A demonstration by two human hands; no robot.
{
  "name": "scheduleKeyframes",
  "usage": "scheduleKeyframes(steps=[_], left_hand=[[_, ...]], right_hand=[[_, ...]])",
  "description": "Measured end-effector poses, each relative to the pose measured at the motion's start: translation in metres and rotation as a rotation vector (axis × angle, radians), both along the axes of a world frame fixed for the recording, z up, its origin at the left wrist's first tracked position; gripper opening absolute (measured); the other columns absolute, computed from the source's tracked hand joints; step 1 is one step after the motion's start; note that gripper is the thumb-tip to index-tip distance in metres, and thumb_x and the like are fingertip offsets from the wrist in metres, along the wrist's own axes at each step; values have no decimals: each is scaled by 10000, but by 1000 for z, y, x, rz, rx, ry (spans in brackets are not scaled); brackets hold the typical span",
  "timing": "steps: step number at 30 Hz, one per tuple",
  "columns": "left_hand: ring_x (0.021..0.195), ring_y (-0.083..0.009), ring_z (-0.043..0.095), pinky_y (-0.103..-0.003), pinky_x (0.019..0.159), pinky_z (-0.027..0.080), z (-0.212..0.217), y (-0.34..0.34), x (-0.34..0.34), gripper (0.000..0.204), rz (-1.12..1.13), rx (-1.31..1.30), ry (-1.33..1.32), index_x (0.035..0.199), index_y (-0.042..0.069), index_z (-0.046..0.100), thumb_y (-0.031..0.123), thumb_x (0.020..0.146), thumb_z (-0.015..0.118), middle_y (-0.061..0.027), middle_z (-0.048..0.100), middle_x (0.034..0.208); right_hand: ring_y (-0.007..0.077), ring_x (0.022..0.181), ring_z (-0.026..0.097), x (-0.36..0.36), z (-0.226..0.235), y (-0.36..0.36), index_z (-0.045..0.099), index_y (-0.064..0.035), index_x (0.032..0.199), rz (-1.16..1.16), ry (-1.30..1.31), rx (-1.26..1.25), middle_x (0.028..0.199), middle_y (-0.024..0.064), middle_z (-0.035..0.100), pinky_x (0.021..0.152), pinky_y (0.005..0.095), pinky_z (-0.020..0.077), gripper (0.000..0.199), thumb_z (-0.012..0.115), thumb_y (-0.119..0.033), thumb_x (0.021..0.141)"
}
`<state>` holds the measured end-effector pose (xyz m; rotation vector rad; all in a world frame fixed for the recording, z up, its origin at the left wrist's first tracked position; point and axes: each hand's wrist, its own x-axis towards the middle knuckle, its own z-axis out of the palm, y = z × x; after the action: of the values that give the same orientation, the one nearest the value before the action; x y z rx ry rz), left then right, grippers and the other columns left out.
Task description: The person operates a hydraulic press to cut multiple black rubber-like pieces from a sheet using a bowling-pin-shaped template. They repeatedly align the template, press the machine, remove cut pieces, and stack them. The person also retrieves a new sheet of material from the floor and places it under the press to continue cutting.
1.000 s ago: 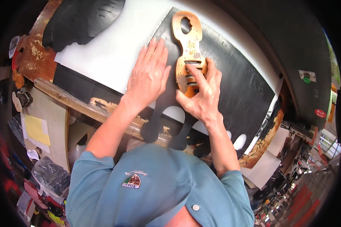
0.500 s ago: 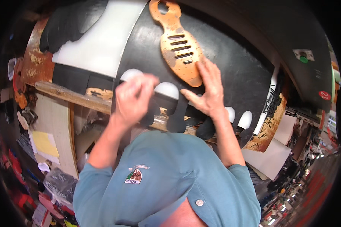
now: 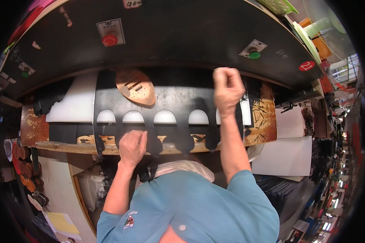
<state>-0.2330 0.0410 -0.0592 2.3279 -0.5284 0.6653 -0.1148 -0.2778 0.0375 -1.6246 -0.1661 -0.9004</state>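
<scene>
**Both hands clamped on the black sheet**

Both hands are closed into fists on one big black sheet (image 3: 170,101) with a row of arched cut-outs along it. The left hand (image 3: 132,148) is gripped on the sheet's lower edge, where the dark strips hang down over the front of the worktop (image 3: 61,146). The right hand (image 3: 228,87) is fisted higher up, near the sheet's right end, with a bit of the black material pinched in it. The sheet is spread flat across the worktop, white board showing through the arches. A tan sole-shaped template (image 3: 136,87) with slots is lying on the sheet's upper part, left of the right hand. Above the sheet, a dark machine head (image 3: 170,36) is seen, with a red button (image 3: 109,39) and a green button (image 3: 254,55) on it.
</scene>
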Motion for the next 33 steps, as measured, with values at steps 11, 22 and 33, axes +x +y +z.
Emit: scheduleKeyframes(steps=[11,22,33], left_hand=[[771,-404,714,-497,689,557,-1,-4,5,193,130,0,-1,889,57,676,191,1006,753,-162,730,830],[691,-340,725,-444,626,556,6,-9,2,244,148,-134,79,841,48,725,242,963,807,-139,730,758],[796,-376,704,-476,763,559,-7,-11,-8,183,159,-51,15,913,44,709,191,929,817,-136,738,793]], right_hand=[[72,821,632,-95,-21,-73,748,16,1019,-206,236,-192,915,22,755,751,286,531,159,745,-143,1031],[252,736,606,-137,-107,-23,749,-84,863,-113,206,-574,694,36,663,715,412,512,77,820,-74,890],[234,760,613,-140,-120,-30,755,-77,896,-93,250,-557,735,35,675,733,387,518,70,824,-73,897]])
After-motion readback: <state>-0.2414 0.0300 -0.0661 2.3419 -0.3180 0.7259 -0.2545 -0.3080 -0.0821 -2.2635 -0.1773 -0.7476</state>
